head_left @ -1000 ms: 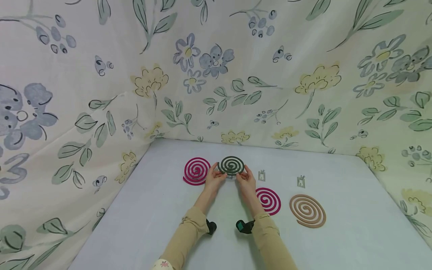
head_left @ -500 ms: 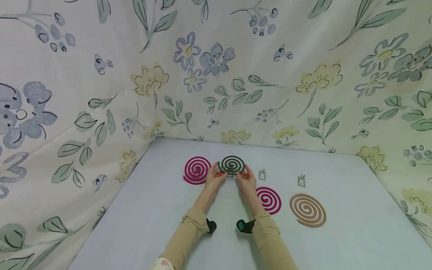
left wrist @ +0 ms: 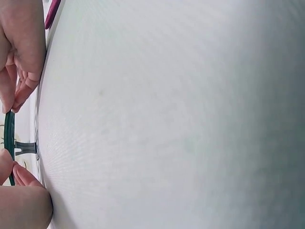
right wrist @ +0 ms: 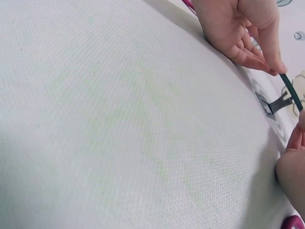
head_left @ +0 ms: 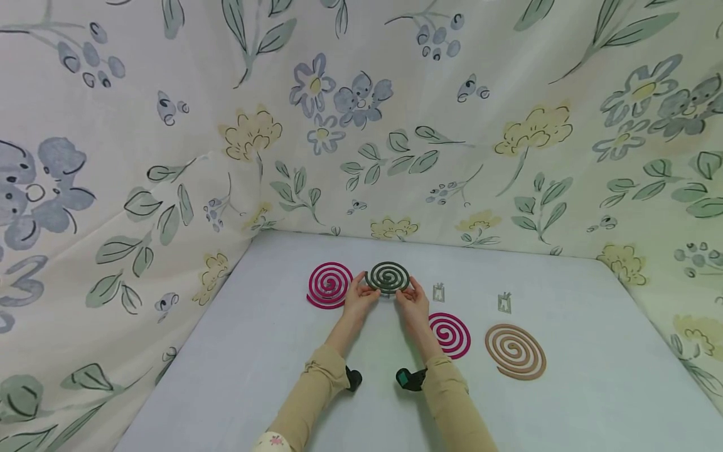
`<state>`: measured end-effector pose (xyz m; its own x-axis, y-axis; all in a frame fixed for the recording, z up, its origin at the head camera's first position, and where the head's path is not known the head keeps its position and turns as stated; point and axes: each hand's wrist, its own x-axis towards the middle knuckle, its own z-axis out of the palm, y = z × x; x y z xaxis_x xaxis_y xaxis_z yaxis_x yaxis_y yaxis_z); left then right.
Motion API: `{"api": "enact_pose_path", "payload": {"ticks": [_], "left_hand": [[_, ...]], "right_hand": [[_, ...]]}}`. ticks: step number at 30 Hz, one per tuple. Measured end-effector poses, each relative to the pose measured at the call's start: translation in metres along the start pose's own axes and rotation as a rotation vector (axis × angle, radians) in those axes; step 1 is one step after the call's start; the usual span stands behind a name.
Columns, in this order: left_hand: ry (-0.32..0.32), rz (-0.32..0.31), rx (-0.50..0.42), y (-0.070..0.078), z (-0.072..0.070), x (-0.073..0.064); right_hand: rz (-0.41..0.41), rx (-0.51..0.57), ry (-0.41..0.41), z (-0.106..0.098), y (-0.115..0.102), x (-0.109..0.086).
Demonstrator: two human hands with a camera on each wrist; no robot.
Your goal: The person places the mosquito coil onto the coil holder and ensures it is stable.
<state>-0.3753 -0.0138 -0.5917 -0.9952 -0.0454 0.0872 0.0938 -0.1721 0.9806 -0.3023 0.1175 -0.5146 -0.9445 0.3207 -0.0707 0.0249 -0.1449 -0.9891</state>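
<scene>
The left wrist view shows a metal stand [left wrist: 26, 148] beneath the green coil [head_left: 387, 277], mostly hidden in the head view; contact cannot be confirmed. The coil is a dark, flat spiral raised above the table [head_left: 226, 376]. The left hand [head_left: 357, 304] pinches its rim at 8 o'clock, the right hand [head_left: 414, 306] at 4. A pink coil [head_left: 330, 285] lies at 9 o'clock; a tan coil [head_left: 513, 346] lies at 4.
</scene>
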Motion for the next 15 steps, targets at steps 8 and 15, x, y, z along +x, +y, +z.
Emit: {"api": "enact_pose_path", "payload": {"ticks": [8, 15], "left_hand": [[-0.029, 0.002, -0.043, -0.209, -0.028, 0.122], [-0.009, 0.027, -0.012, -0.123, -0.017, 0.072]], "right_hand": [[-0.02, 0.012, 0.001, 0.0, 0.0, 0.0], [-0.016, -0.005, -0.01, 0.0, -0.001, 0.001]]}}
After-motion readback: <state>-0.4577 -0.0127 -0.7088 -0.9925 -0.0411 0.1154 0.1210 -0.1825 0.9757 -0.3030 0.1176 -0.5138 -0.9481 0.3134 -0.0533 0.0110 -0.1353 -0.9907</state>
